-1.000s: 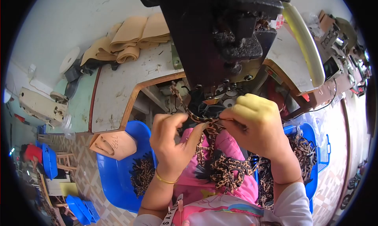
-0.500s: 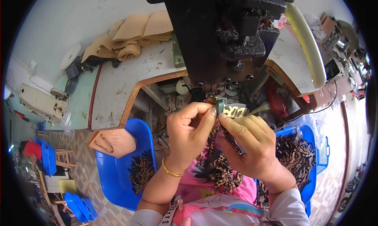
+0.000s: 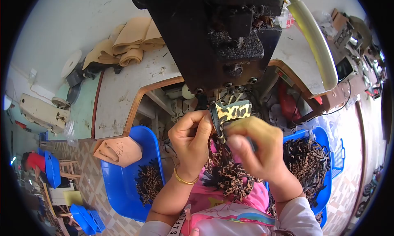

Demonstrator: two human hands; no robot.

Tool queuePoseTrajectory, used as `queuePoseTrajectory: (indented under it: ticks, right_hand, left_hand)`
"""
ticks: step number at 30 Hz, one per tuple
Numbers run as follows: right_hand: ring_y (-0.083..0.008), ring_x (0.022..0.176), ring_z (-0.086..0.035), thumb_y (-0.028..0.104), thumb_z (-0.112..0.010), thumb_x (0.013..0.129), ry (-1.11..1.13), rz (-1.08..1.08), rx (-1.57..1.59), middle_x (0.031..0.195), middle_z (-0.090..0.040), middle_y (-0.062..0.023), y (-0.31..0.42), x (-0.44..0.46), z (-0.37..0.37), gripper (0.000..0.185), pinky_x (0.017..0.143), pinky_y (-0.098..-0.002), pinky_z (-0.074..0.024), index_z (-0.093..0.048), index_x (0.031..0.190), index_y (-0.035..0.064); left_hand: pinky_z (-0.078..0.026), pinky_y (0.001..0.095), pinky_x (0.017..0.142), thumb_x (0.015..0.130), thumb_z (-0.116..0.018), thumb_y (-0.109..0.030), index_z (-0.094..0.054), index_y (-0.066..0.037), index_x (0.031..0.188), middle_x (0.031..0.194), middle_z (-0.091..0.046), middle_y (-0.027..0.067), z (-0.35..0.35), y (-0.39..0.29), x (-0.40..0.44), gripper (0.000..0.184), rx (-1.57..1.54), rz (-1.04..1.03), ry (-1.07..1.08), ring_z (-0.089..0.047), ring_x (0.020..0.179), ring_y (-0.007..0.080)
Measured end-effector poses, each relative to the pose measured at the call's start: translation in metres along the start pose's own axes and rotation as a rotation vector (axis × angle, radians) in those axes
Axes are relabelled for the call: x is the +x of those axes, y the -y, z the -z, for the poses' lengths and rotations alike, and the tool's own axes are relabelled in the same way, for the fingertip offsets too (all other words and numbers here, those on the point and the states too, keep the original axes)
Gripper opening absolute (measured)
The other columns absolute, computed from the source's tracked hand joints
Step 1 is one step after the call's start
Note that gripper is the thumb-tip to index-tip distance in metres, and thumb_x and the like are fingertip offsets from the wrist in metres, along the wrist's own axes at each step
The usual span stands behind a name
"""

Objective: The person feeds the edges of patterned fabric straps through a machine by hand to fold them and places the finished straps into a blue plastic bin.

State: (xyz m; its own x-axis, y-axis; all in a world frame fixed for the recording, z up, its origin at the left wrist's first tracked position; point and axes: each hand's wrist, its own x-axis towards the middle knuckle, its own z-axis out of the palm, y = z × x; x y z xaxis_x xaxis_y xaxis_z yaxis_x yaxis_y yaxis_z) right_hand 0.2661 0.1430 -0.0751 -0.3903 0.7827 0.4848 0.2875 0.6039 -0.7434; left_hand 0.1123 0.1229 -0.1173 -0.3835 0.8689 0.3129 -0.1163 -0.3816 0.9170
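My left hand (image 3: 191, 139) pinches the dark-edged end of a leopard-print piece (image 3: 233, 112) just below the head of a black machine (image 3: 217, 39). Curled beside the piece's lower edge, my right hand (image 3: 256, 147) is blurred, and whether its fingers grip anything is unclear. A narrow strip hangs from the piece between the hands. Below them, a bunch of leopard-print strips (image 3: 236, 180) lies on the pink cloth (image 3: 259, 197) over my lap.
A blue bin (image 3: 119, 191) at left holds more strips and a cardboard piece (image 3: 119, 151). Another blue bin (image 3: 326, 186) full of strips stands at right. Tan rolled sheets (image 3: 133, 39) lie on the worktable (image 3: 119, 96). A person in red (image 3: 35, 161) is far left.
The leopard-print piece now shows broadly below the machine head, after a thin strip was between the hands. My right hand has shifted off its dark end. The view has turned slightly.
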Motion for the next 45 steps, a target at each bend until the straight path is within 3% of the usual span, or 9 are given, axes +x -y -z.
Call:
queuePoseTrajectory:
  ticks: [2, 5, 7, 12, 18, 21, 28, 35, 45]
  right_hand:
    - [-0.0140, 0.052, -0.057, 0.025, -0.066, 0.088, -0.009, -0.339, 0.043, 0.061, -0.059, -0.0092, -0.009, 0.003, 0.005, 0.026, 0.050, -0.0278, -0.0447, -0.066, 0.092, -0.0004]
    - [-0.0035, 0.059, -0.054, 0.020, -0.069, 0.086, -0.117, -0.440, 0.389, 0.071, -0.064, -0.0013, -0.037, 0.017, 0.001, 0.023, 0.053, -0.0205, -0.0441, -0.065, 0.091, -0.0013]
    - [-0.0010, 0.060, -0.053, 0.019, -0.071, 0.085, 0.043, -0.456, 0.573, 0.074, -0.063, 0.0018, -0.037, 0.029, 0.014, 0.021, 0.053, -0.0171, -0.0429, -0.065, 0.093, 0.0002]
    - [-0.0026, 0.059, -0.055, 0.013, -0.069, 0.085, 0.016, -0.331, 0.628, 0.070, -0.058, 0.0042, -0.038, 0.049, 0.019, 0.036, 0.049, -0.0160, -0.0412, -0.056, 0.116, 0.0015]
    - [-0.0062, 0.061, -0.060, 0.009, -0.070, 0.083, 0.092, -0.392, 0.659, 0.075, -0.064, -0.0011, -0.036, 0.060, 0.027, 0.027, 0.053, -0.0183, -0.0481, -0.061, 0.106, -0.0007]
    - [-0.0073, 0.060, -0.061, 0.008, -0.069, 0.084, 0.069, -0.403, 0.682, 0.073, -0.065, -0.0026, -0.035, 0.060, 0.025, 0.022, 0.053, -0.0195, -0.0497, -0.061, 0.102, -0.0008]
    - [-0.0080, 0.063, -0.062, 0.009, -0.068, 0.085, 0.092, -0.432, 0.710, 0.074, -0.065, -0.0031, -0.033, 0.056, 0.021, 0.014, 0.054, -0.0206, -0.0507, -0.061, 0.094, 0.0015]
    - [-0.0070, 0.069, -0.062, 0.007, -0.066, 0.086, 0.096, -0.375, 0.703, 0.080, -0.064, -0.0021, -0.034, 0.040, 0.012, 0.012, 0.058, -0.0205, -0.0515, -0.061, 0.095, 0.0017]
    - [-0.0010, 0.048, -0.051, 0.005, -0.076, 0.077, -0.084, -0.296, 0.488, 0.055, -0.055, 0.0030, -0.022, 0.038, -0.024, 0.029, 0.044, -0.0176, -0.0397, -0.048, 0.082, 0.0054]
  left_hand:
    - [-0.041, 0.0170, 0.051, 0.091, -0.060, -0.005, -0.063, 0.006, 0.093, 0.073, -0.062, 0.0022, -0.009, -0.005, -0.002, 0.011, -0.091, 0.056, -0.023, -0.052, 0.059, 0.0025]
    - [-0.044, 0.0175, 0.052, 0.091, -0.060, -0.004, -0.062, 0.007, 0.095, 0.073, -0.062, 0.0029, 0.001, 0.005, -0.001, 0.012, -0.156, 0.043, 0.066, -0.053, 0.059, 0.0031]
    - [-0.046, 0.0179, 0.053, 0.091, -0.059, -0.003, -0.062, 0.008, 0.094, 0.072, -0.063, 0.0040, -0.002, 0.004, -0.001, 0.012, -0.166, 0.021, 0.086, -0.056, 0.059, 0.0044]
    - [-0.048, 0.0192, 0.052, 0.091, -0.057, -0.002, -0.062, 0.009, 0.093, 0.073, -0.065, 0.0070, -0.007, 0.000, 0.001, 0.012, -0.179, 0.086, 0.109, -0.060, 0.060, 0.0076]
    - [-0.052, 0.0219, 0.053, 0.092, -0.056, -0.002, -0.061, 0.010, 0.093, 0.075, -0.065, 0.0085, -0.015, -0.005, 0.000, 0.013, -0.229, 0.063, 0.074, -0.062, 0.061, 0.0099]
    - [-0.042, 0.0167, 0.058, 0.092, -0.055, -0.002, -0.063, 0.008, 0.091, 0.076, -0.065, 0.0051, -0.021, -0.005, -0.002, 0.013, -0.236, 0.047, 0.015, -0.056, 0.065, 0.0042]
    - [-0.048, 0.0191, 0.055, 0.088, -0.059, 0.003, -0.062, 0.009, 0.091, 0.073, -0.065, 0.0061, -0.005, -0.007, 0.003, 0.008, -0.090, -0.033, 0.006, -0.060, 0.061, 0.0068]
    - [-0.034, 0.0187, 0.051, 0.079, -0.063, 0.005, -0.064, 0.007, 0.082, 0.064, -0.055, 0.0016, 0.025, -0.006, 0.020, 0.003, 0.296, -0.235, 0.037, -0.045, 0.055, 0.0044]
    - [-0.039, 0.0160, 0.061, 0.090, -0.056, -0.001, -0.060, 0.003, 0.088, 0.077, -0.058, -0.0015, 0.048, -0.014, 0.003, 0.006, 0.336, -0.194, -0.160, -0.049, 0.067, 0.0020]
